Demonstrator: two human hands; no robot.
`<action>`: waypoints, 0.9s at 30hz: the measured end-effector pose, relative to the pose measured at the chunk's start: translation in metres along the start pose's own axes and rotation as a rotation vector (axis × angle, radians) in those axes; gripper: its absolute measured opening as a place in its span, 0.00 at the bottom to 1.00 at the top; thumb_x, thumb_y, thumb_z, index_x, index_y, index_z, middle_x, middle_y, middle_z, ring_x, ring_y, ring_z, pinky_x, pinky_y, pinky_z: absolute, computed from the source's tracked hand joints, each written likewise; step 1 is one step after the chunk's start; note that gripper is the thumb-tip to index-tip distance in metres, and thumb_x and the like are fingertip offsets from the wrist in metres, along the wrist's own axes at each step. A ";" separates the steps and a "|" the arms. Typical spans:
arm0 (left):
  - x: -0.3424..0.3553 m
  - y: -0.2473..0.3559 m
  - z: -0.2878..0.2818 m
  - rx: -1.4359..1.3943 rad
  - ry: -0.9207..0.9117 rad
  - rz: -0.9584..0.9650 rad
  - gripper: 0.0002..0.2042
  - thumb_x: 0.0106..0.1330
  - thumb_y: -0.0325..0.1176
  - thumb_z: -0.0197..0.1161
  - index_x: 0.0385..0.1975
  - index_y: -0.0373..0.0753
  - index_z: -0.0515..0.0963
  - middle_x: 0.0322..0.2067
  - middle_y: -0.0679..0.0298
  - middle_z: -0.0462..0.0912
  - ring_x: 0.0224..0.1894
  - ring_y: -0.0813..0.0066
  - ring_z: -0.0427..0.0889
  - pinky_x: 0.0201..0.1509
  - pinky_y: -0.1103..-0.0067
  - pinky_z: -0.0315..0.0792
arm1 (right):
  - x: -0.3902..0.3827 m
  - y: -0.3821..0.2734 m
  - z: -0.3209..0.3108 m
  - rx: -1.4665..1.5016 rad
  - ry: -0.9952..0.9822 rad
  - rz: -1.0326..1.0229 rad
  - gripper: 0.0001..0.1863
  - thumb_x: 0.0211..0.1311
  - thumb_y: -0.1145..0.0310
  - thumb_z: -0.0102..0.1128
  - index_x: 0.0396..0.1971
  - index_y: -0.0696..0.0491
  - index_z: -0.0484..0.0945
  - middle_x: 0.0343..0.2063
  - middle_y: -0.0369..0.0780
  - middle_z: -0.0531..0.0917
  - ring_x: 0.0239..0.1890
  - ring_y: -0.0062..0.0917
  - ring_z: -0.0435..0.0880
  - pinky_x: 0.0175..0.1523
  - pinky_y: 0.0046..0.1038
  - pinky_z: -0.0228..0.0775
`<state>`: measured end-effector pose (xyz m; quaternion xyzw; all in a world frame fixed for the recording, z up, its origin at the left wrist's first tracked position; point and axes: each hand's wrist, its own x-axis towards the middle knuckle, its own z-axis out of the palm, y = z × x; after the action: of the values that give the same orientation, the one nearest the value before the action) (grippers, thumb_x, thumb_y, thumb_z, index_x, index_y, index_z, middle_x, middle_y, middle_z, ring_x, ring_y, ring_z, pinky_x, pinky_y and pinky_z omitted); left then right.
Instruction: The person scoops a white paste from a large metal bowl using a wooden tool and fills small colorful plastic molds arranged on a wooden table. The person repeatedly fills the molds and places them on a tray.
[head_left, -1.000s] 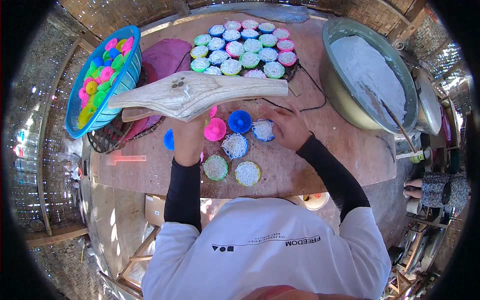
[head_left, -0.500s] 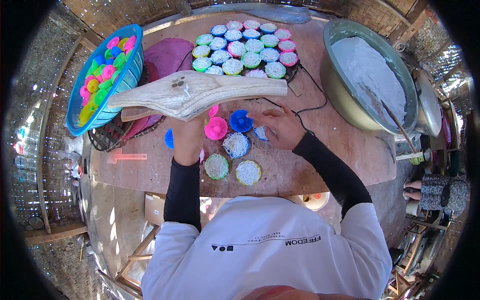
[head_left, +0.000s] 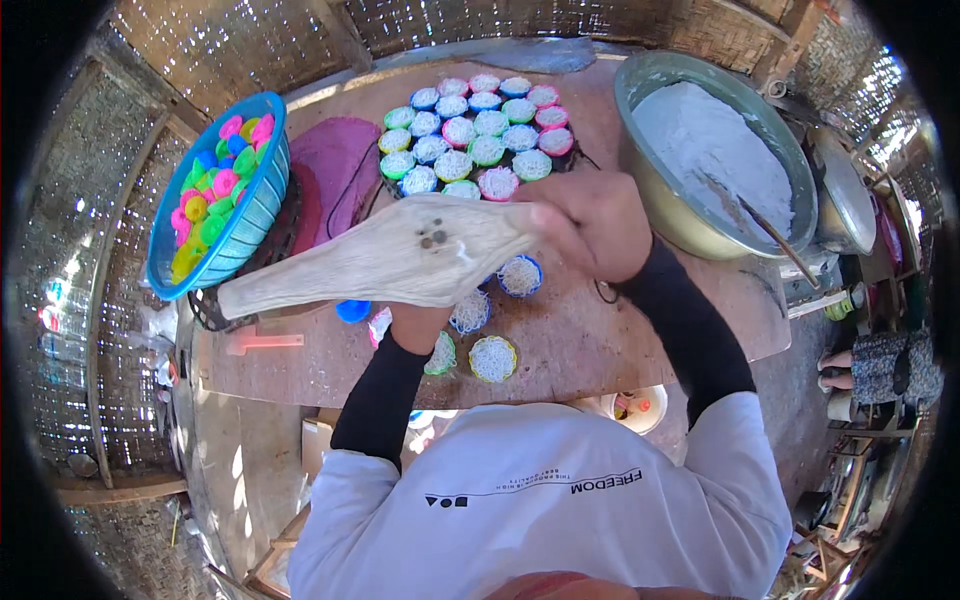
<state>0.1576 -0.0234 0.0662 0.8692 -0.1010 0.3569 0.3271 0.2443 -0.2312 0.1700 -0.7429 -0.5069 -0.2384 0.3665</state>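
Note:
A pale two-handled wooden press (head_left: 370, 255) is held over the table, its left end tilted lower and nearer. My right hand (head_left: 600, 225) is closed round its right handle, slightly blurred. My left hand (head_left: 418, 325) reaches under the middle of the press, its fingers hidden by the wood. Just below and beside the press are small cups filled with white strands: a yellow-rimmed one (head_left: 493, 359), a blue one (head_left: 520, 276), another blue one (head_left: 469, 312) and a partly covered green one (head_left: 441, 354). A blue cup (head_left: 352, 311) shows near the left forearm.
Behind the press stand rows of filled colourful cups (head_left: 490, 150). A blue basket (head_left: 277, 170) of bright cups is at left, a large basin (head_left: 632, 95) of white dough or flour with a stick (head_left: 775, 235) at right. A pink-orange plastic tool (head_left: 270, 341) lies front left.
My right hand has gone from the cups up to the press's right handle and closed on it. The press has tilted, left end nearer, and covers cups that were visible before.

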 end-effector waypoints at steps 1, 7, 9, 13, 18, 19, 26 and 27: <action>0.011 0.014 -0.009 -0.087 -0.088 0.040 0.19 0.56 0.30 0.58 0.47 0.34 0.68 0.42 0.57 0.74 0.43 0.65 0.74 0.46 0.73 0.67 | 0.005 -0.001 -0.010 0.080 -0.149 0.162 0.13 0.61 0.62 0.49 0.31 0.57 0.76 0.27 0.43 0.79 0.27 0.26 0.76 0.31 0.24 0.66; 0.071 0.066 -0.053 -0.311 -0.539 0.243 0.17 0.52 0.31 0.58 0.43 0.36 0.71 0.35 0.58 0.76 0.34 0.61 0.76 0.37 0.70 0.68 | 0.064 -0.001 -0.010 0.797 0.344 0.279 0.15 0.63 0.59 0.48 0.27 0.58 0.69 0.19 0.35 0.73 0.14 0.17 0.70 0.21 0.22 0.64; 0.079 0.069 -0.051 0.215 -0.388 0.372 0.16 0.45 0.34 0.58 0.35 0.37 0.72 0.24 0.60 0.73 0.26 0.60 0.73 0.29 0.69 0.66 | 0.089 -0.032 -0.004 1.211 0.464 0.692 0.12 0.61 0.62 0.50 0.33 0.57 0.66 0.20 0.35 0.71 0.14 0.16 0.70 0.21 0.23 0.66; 0.079 0.080 -0.091 0.596 -0.271 0.590 0.14 0.46 0.38 0.58 0.31 0.38 0.72 0.19 0.61 0.71 0.23 0.65 0.73 0.28 0.70 0.65 | 0.071 -0.060 -0.020 0.544 0.106 0.358 0.16 0.56 0.71 0.53 0.40 0.56 0.59 0.24 0.37 0.70 0.20 0.18 0.74 0.23 0.25 0.68; 0.065 0.098 -0.106 0.109 -0.593 0.345 0.16 0.44 0.40 0.63 0.33 0.42 0.74 0.24 0.60 0.75 0.27 0.60 0.75 0.31 0.69 0.68 | 0.044 -0.111 -0.042 0.423 -0.075 0.226 0.17 0.50 0.76 0.53 0.39 0.55 0.59 0.30 0.41 0.68 0.29 0.21 0.70 0.32 0.28 0.64; 0.065 0.097 -0.105 0.062 -0.650 0.308 0.17 0.43 0.40 0.64 0.34 0.42 0.74 0.25 0.59 0.76 0.29 0.59 0.76 0.32 0.70 0.68 | 0.037 -0.113 -0.044 0.396 -0.089 0.201 0.18 0.49 0.76 0.54 0.39 0.55 0.59 0.32 0.41 0.68 0.31 0.21 0.68 0.33 0.28 0.63; 0.023 0.030 -0.108 -0.265 -0.720 -0.075 0.21 0.43 0.35 0.70 0.39 0.38 0.75 0.35 0.62 0.79 0.37 0.68 0.79 0.42 0.75 0.72 | -0.006 -0.061 -0.130 0.860 0.512 0.208 0.11 0.55 0.69 0.50 0.37 0.49 0.61 0.22 0.33 0.65 0.19 0.16 0.66 0.20 0.21 0.60; 0.019 0.033 -0.097 -0.385 -0.682 -0.033 0.21 0.46 0.35 0.69 0.41 0.38 0.74 0.39 0.62 0.78 0.42 0.71 0.77 0.48 0.75 0.70 | 0.006 -0.054 -0.142 0.868 0.663 0.188 0.06 0.58 0.70 0.46 0.34 0.48 0.61 0.16 0.31 0.63 0.14 0.13 0.63 0.17 0.19 0.57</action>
<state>0.1035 0.0145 0.1472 0.8621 -0.2551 0.0166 0.4376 0.1987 -0.3281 0.2786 -0.4509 -0.3479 -0.1950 0.7985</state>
